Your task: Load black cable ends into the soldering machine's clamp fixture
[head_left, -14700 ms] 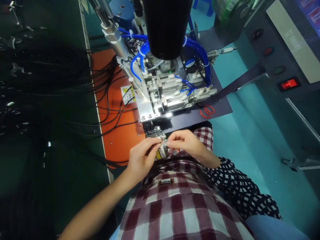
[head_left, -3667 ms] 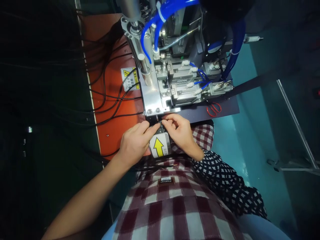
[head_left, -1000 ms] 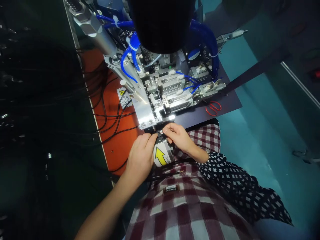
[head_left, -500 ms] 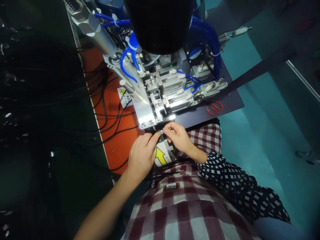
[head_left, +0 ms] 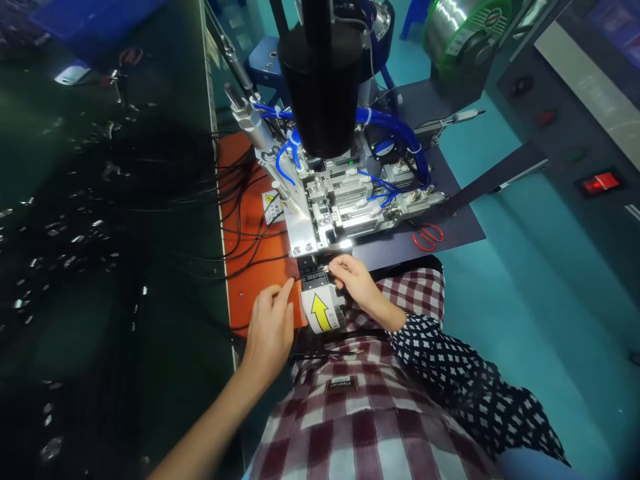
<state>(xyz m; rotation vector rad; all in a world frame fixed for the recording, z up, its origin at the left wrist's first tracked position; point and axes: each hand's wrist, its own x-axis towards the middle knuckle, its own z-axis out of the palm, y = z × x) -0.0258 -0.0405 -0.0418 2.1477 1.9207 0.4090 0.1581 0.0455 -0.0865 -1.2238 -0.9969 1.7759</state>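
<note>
My right hand (head_left: 357,283) pinches a small shiny connector (head_left: 326,269) at the end of a thin black cable (head_left: 311,274). That cable runs leftward to the fingertips of my left hand (head_left: 273,327), which are closed on it over the edge of the orange board. Between the hands lies a black slotted track (head_left: 314,279). Just below it is a white-covered block (head_left: 323,310) with a yellow arrow. The machine's bright metal plate (head_left: 303,239) sits right above my fingers.
Several black cables (head_left: 240,230) cross the orange board (head_left: 260,290) on the left. Red-handled scissors (head_left: 427,237) lie on the dark plate (head_left: 465,223) to the right. A black cylinder (head_left: 320,87) hangs over the machine. A wire spool (head_left: 465,33) stands at the upper right.
My left hand has slid left and slightly down, away from the right hand, so the cable and black track now show between them. The right hand stays near the track. The view has pulled back.
</note>
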